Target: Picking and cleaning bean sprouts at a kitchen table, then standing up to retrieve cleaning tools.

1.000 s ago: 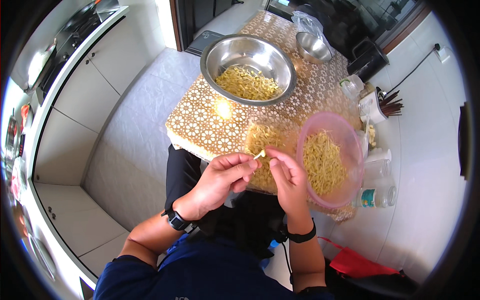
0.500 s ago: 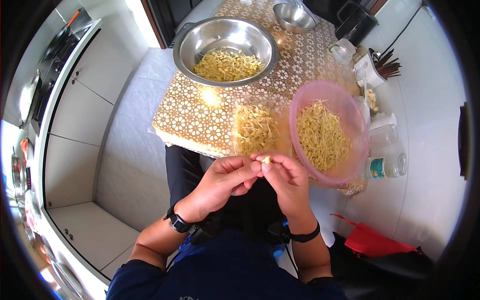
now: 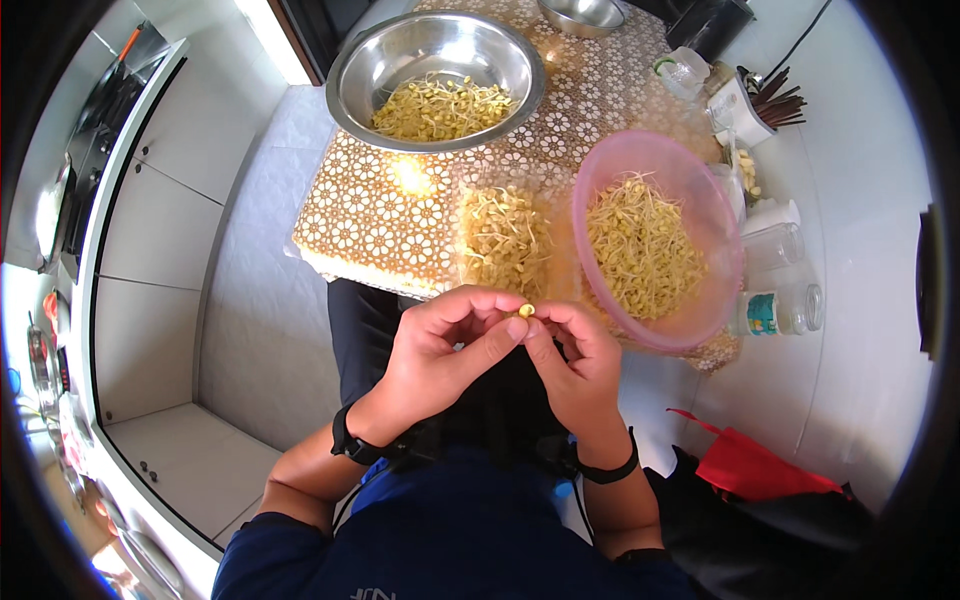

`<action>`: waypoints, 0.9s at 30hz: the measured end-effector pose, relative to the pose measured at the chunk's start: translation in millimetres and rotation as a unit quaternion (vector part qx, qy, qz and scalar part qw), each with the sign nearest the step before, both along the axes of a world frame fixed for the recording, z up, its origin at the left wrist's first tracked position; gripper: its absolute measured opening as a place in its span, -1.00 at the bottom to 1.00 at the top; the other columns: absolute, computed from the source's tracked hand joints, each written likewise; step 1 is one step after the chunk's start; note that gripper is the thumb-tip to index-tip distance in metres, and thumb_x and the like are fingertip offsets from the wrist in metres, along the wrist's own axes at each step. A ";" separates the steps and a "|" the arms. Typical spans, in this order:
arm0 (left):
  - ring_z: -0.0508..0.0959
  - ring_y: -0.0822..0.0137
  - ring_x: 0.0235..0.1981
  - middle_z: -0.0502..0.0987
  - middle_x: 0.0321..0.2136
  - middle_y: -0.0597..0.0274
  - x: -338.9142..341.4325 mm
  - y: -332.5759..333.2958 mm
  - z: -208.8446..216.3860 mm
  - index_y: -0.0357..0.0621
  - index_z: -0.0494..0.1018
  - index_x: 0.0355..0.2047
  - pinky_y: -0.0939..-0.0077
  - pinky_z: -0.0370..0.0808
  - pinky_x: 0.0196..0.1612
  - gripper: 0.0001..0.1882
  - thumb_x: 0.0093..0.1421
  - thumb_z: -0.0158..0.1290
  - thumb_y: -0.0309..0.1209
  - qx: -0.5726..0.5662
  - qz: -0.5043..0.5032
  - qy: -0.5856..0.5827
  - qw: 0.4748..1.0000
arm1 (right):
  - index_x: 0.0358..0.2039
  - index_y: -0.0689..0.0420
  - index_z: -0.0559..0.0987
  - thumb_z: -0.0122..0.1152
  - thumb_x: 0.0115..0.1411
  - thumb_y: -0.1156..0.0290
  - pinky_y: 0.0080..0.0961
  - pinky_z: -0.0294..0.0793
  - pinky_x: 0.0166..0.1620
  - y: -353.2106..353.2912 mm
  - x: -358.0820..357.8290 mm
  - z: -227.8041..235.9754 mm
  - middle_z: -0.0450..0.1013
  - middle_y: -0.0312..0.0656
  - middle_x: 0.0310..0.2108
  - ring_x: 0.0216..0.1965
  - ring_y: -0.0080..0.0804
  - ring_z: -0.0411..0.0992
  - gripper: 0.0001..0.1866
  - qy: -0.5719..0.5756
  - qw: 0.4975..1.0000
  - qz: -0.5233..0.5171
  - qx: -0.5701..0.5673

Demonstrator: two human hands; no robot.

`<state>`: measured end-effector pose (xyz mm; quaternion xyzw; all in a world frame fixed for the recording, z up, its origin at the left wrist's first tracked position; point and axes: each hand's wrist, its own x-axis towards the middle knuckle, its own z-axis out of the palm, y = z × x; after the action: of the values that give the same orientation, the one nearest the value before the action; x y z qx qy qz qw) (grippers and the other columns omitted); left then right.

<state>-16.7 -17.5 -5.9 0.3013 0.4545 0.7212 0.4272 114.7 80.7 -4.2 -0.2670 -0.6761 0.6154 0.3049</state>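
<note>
Between my fingertips, just off the table's front edge, is a yellow bean sprout; only its head shows clearly. My left hand pinches it from one side with thumb and forefinger. From the other side my right hand does the same, and the two thumbs almost meet. Beyond my hands a heap of bean sprouts lies on a clear plastic sheet or bag. To the right, a pink translucent basin holds a large pile of sprouts. A steel basin at the far left contains more.
The table wears a brown-and-white flowered cloth. Along the wall on the right stand glass jars, a white chopstick holder and a glass mug. A small steel bowl sits at the back. White cabinets line the left.
The view has shifted, so the table and basins sit slightly higher. My fingers have turned the sprout a little, and its head now shows above both thumbs.
</note>
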 end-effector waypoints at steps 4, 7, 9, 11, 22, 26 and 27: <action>0.54 0.53 -0.16 0.59 -0.19 0.26 0.1 -2.8 -1.8 -0.28 0.48 -0.05 0.60 0.49 -0.08 -0.77 0.27 0.09 -0.62 -0.003 -0.003 0.003 1.000 | -0.18 0.26 0.56 0.27 0.23 0.50 -0.63 0.47 -0.20 -1.1 0.5 -2.1 0.55 -0.24 -0.32 -0.34 -0.61 0.46 -0.83 -0.002 1.000 0.010 -0.010; 0.54 0.53 -0.16 0.59 -0.20 0.26 -0.3 -4.2 -0.5 -0.28 0.48 -0.06 0.61 0.49 -0.09 -0.78 0.28 0.08 -0.62 -0.009 -0.003 0.006 1.000 | -0.18 0.26 0.56 0.26 0.24 0.51 -0.64 0.46 -0.20 -2.9 0.5 -2.5 0.55 -0.25 -0.32 -0.33 -0.63 0.46 -0.84 0.000 1.000 0.012 -0.028; 0.54 0.54 -0.17 0.59 -0.20 0.26 -0.2 -4.4 -1.0 -0.27 0.48 -0.07 0.61 0.49 -0.09 -0.78 0.28 0.08 -0.62 -0.012 -0.001 0.006 1.000 | -0.18 0.27 0.56 0.26 0.24 0.51 -0.65 0.46 -0.20 -3.6 0.0 -2.8 0.54 -0.26 -0.31 -0.33 -0.64 0.46 -0.84 0.003 0.999 0.011 -0.039; 0.54 0.54 -0.17 0.59 -0.21 0.27 -0.3 -4.9 -2.0 -0.27 0.48 -0.07 0.62 0.49 -0.10 -0.79 0.28 0.08 -0.62 -0.014 0.000 0.005 1.000 | -0.18 0.28 0.55 0.25 0.25 0.51 -0.66 0.46 -0.20 -4.1 -0.1 -3.6 0.53 -0.28 -0.31 -0.32 -0.66 0.45 -0.84 0.015 0.998 0.012 -0.053; 0.56 0.60 -0.28 0.60 -0.29 0.31 0.1 -3.0 -4.4 -0.30 0.48 -0.14 0.68 0.51 -0.21 -0.87 0.31 0.06 -0.57 -0.011 0.014 0.026 1.000 | -0.16 0.29 0.53 0.22 0.27 0.51 -0.64 0.48 -0.17 -4.7 0.5 -2.1 0.53 -0.25 -0.31 -0.30 -0.63 0.47 -0.83 0.019 0.994 0.019 -0.104; 0.52 0.66 -0.36 0.59 -0.35 0.37 -4.3 -4.6 -1.1 -0.26 0.50 -0.16 0.71 0.48 -0.30 -0.88 0.29 0.10 -0.56 -0.018 0.030 0.026 0.999 | -0.15 0.28 0.52 0.16 0.32 0.45 -0.61 0.49 -0.21 -0.5 2.0 6.2 0.53 -0.23 -0.34 -0.35 -0.58 0.47 -0.83 0.035 0.973 0.032 -0.228; 0.50 0.64 -0.33 0.57 -0.34 0.39 -7.4 -6.9 -3.7 -0.26 0.50 -0.17 0.70 0.46 -0.26 -0.88 0.28 0.11 -0.58 -0.053 0.042 0.054 0.996 | -0.15 0.28 0.52 0.16 0.32 0.45 -0.61 0.49 -0.21 1.0 2.5 6.1 0.53 -0.23 -0.34 -0.35 -0.58 0.47 -0.83 0.035 0.973 0.031 -0.228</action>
<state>-24.1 -24.3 -9.6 0.2975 0.5269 0.6960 0.3867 117.2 81.7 1.9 -0.2867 -0.5151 0.7714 0.2397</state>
